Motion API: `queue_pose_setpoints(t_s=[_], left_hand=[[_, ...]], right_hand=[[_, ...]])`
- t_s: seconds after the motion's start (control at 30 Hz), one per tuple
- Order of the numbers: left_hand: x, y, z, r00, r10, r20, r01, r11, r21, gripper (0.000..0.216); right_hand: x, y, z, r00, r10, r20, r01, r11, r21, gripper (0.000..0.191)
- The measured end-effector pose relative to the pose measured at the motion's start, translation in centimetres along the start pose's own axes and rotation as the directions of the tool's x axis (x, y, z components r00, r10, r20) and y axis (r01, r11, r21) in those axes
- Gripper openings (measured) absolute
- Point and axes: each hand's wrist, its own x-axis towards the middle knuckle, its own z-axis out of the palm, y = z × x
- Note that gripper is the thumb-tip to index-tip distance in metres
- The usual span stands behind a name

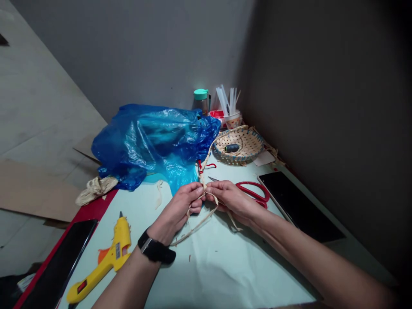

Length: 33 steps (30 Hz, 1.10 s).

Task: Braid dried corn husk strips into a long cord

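Observation:
My left hand (188, 199) and my right hand (230, 197) meet over the middle of the table, both pinching a pale braided cord (202, 174) that looks like dried plant fibre. Loose strands (199, 225) of it hang in a loop below the fingers, and one end dangles under my right hand. Beyond my fingertips the braid runs up toward a woven basket, with a red string (210, 165) beside it. Red-handled scissors (255, 191) lie just behind my right hand, partly hidden by it.
A blue plastic bag (154, 137) fills the back left. The woven basket (249, 143) holds a dark thread spool (231, 148). Behind stand a cup of glue sticks (232, 120) and a green-lidded jar (201, 101). A yellow glue gun (109, 262) lies left, a black tablet (299, 206) right.

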Motion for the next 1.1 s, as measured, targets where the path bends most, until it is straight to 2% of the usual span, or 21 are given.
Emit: queue_pose_setpoints(t_s=[0.1,0.27,0.33,0.4,0.5,0.63,0.73,0.9,0.93,1.0,1.03,1.1], left_hand=[[-0.1,0.0,0.1,1.0,-0.031,-0.004,0.031,0.999,-0.021,0.018],[-0.1,0.2,0.4,0.994,-0.034,-0.104,0.048,0.99,0.131,0.015],[-0.2,0.5,0.5,0.989,-0.03,-0.142,0.056,0.982,0.18,0.013],[-0.3,0.8,0.5,0.986,-0.019,-0.166,0.058,0.971,0.23,0.014],[-0.4,1.1,0.7,0.978,0.031,-0.207,0.036,0.949,0.313,0.017],[-0.5,0.8,1.0,0.961,0.112,-0.254,-0.01,0.928,0.372,0.014],[-0.6,0.5,1.2,0.953,0.138,-0.27,-0.037,0.937,0.349,0.013],[-1.1,-0.3,1.0,0.967,0.112,-0.231,-0.058,0.972,0.229,0.016],[-1.2,-0.4,0.8,0.969,0.105,-0.223,-0.058,0.977,0.205,0.018],[-1.3,-0.6,0.5,0.972,0.095,-0.217,-0.059,0.984,0.169,0.022],[-1.3,-0.6,0.4,0.972,0.093,-0.214,-0.06,0.986,0.156,0.023],[-1.4,-0.5,0.3,0.974,0.093,-0.207,-0.066,0.988,0.137,0.024]], right_hand=[[0.0,0.5,0.0,0.999,-0.047,-0.001,0.047,0.998,-0.034,0.026],[-0.2,0.6,0.6,0.994,-0.058,-0.096,0.051,0.996,-0.079,0.021],[-0.4,0.3,0.6,0.993,-0.087,-0.078,0.067,0.971,-0.23,0.02],[-0.7,-0.2,0.4,0.988,-0.149,-0.027,0.112,0.841,-0.529,0.019],[-1.3,-1.4,0.0,0.973,-0.232,0.014,0.141,0.542,-0.828,0.019],[-2.3,-2.8,0.2,0.962,-0.271,0.016,0.108,0.33,-0.938,0.017],[-3.2,-3.1,1.2,0.955,-0.295,0.042,0.11,0.216,-0.97,0.021],[-4.3,-2.1,2.6,0.931,-0.283,0.23,0.227,-0.046,-0.973,0.022],[-4.3,-2.1,2.5,0.927,-0.276,0.254,0.244,-0.072,-0.967,0.021],[-4.2,-2.5,2.0,0.929,-0.292,0.229,0.229,-0.036,-0.973,0.022],[-4.0,-2.8,1.7,0.928,-0.325,0.184,0.201,0.017,-0.979,0.027],[-3.4,-3.3,0.9,0.91,-0.408,0.076,0.164,0.186,-0.969,0.034]])
